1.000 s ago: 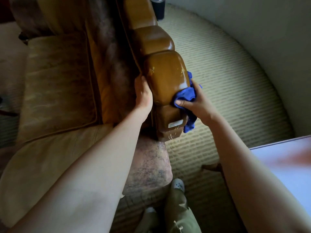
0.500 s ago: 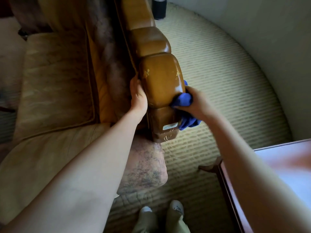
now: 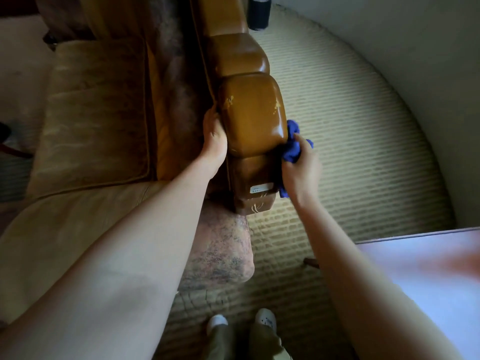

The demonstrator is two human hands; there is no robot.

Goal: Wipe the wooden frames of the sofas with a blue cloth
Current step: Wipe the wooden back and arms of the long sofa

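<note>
While both arms reach forward in the head view, the right hand [image 3: 298, 167] grips a bunched blue cloth [image 3: 292, 145], fingers curled round it, pressing it against the right side of the wooden armrest [image 3: 250, 115] near its front end. Cloth sits at the lower right edge of the rounded front block; a bit of it hangs below the hand beside the lower frame. Left hand [image 3: 214, 139] rests flat against the armrest's left side, between wood and upholstery, fingers straight, holding nothing. Hands apart, one on each side of the armrest. Glossy brown wood shows small chips on top and a white label [image 3: 261, 188] low on the front face, scratches below it. Sofa [image 3: 85, 120] to the left with a tan seat cushion and brownish back. Ribbed beige carpet [image 3: 350, 141] under everything. Dark cylindrical container [image 3: 258, 13] stands on the carpet beside the armrest, top of frame. Pale, blurred surface [image 3: 428, 276] at lower right, partly behind the right forearm. Two feet in light shoes [image 3: 265, 319] at bottom centre.
</note>
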